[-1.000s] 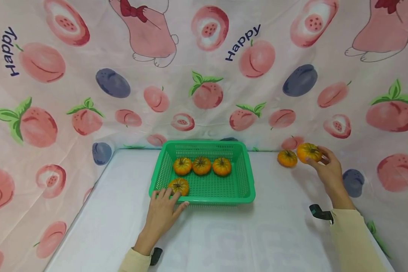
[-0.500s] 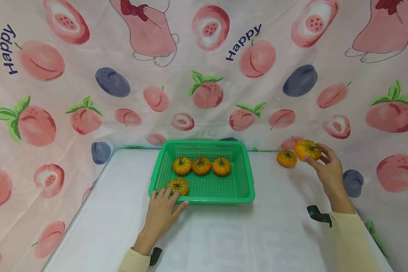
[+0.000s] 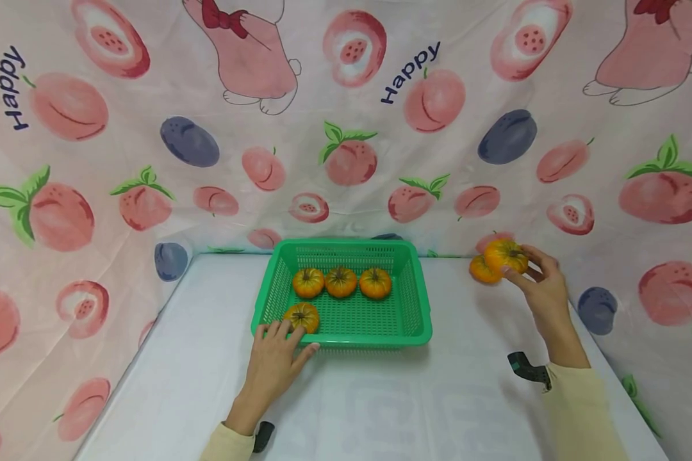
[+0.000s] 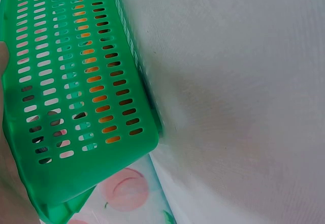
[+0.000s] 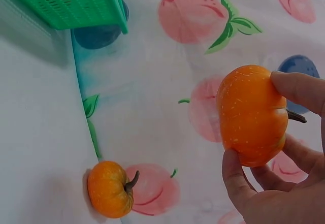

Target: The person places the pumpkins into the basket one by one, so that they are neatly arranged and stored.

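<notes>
My right hand point(image 3: 542, 285) pinches a small orange pumpkin point(image 5: 252, 115) with a dark stem, thumb on one side and fingers on the other. The pumpkin is up off the table, right of the basket, and partly overlaps a second small pumpkin point(image 3: 483, 269) in the head view. That second pumpkin point(image 5: 110, 189) stands on the table. My left hand point(image 3: 273, 362) holds the front left rim of a green plastic basket point(image 3: 418, 336), its fingers over the edge and thumb outside. Several small pumpkins sit in the basket, three in a back row and one point(image 3: 302, 317) by my left fingertips.
A white table point(image 3: 380, 403) runs under everything. Behind and at the sides hangs a cloth point(image 3: 300, 147) printed with peaches and plums. Slotted walls of the basket point(image 4: 76, 102) show orange through them in the left wrist view.
My right hand has moved left with its pumpkin, which now overlaps the second pumpkin in the head view. My left hand and the basket have stayed in place.
</notes>
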A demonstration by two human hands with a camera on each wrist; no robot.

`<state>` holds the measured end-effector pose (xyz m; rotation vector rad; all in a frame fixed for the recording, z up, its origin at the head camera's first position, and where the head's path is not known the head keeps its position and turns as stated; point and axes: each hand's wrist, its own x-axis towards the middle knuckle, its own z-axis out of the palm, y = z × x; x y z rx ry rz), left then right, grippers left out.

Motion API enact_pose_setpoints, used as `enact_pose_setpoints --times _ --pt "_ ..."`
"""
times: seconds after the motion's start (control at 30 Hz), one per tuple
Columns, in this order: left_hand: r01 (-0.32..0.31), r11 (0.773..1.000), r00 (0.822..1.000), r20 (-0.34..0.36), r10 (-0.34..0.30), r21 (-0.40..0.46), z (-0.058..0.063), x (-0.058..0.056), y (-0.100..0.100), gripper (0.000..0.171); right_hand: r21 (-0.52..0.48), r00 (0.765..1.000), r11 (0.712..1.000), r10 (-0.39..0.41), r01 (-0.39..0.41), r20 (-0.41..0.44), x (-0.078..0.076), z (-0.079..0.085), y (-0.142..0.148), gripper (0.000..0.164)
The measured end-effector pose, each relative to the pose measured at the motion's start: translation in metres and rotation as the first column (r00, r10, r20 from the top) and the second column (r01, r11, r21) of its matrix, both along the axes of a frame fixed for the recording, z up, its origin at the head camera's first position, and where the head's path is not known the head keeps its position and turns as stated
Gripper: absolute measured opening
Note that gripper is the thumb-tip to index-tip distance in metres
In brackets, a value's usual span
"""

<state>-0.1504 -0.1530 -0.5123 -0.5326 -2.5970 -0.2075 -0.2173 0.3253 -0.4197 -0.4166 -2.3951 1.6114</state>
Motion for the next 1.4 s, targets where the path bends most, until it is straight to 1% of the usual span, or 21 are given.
enact_pose_setpoints --times 0.3,0.47,0.6,0.8,0.97,1.13,1.3,1.4 --pt "0.000 1.000 1.000 0.005 0.000 -0.003 0.001 0.001 0.000 0.034 0.006 0.999 0.999 0.049 -0.049 0.011 0.004 -0.001 -0.014 0.064" --pt "0.006 1.000 1.000 0.002 -0.006 -0.001 0.001 0.002 0.000 0.034 0.027 0.997 0.997 0.070 -0.069 -0.019 0.006 0.001 -0.022 0.062" --pt "0.005 1.000 1.000 -0.002 -0.006 -0.006 0.001 0.001 0.000 0.033 0.028 0.994 0.995 0.098 -0.097 -0.045 0.006 0.006 -0.030 0.062" --pt "0.009 1.000 1.000 -0.003 -0.009 -0.001 0.003 0.002 0.001 0.032 0.043 0.983 0.986 0.166 -0.163 -0.079 0.008 0.010 -0.040 0.066" --pt "0.006 1.000 1.000 0.002 -0.006 -0.004 0.004 0.002 0.001 0.032 0.064 0.969 0.976 0.216 -0.210 -0.118 0.008 0.013 -0.049 0.064" --pt "0.006 1.000 1.000 0.002 -0.006 -0.001 0.003 0.001 0.000 0.033 0.086 0.960 0.967 0.251 -0.242 -0.122 0.008 0.016 -0.057 0.064" --pt "0.005 1.000 1.000 -0.016 -0.005 -0.001 0.002 0.000 0.000 0.035 0.084 0.951 0.958 0.284 -0.275 -0.120 0.007 0.016 -0.064 0.063" --pt "0.003 1.000 1.000 -0.015 -0.003 -0.003 0.001 0.000 -0.001 0.036 0.094 0.946 0.952 0.300 -0.290 -0.121 0.007 0.017 -0.068 0.063"
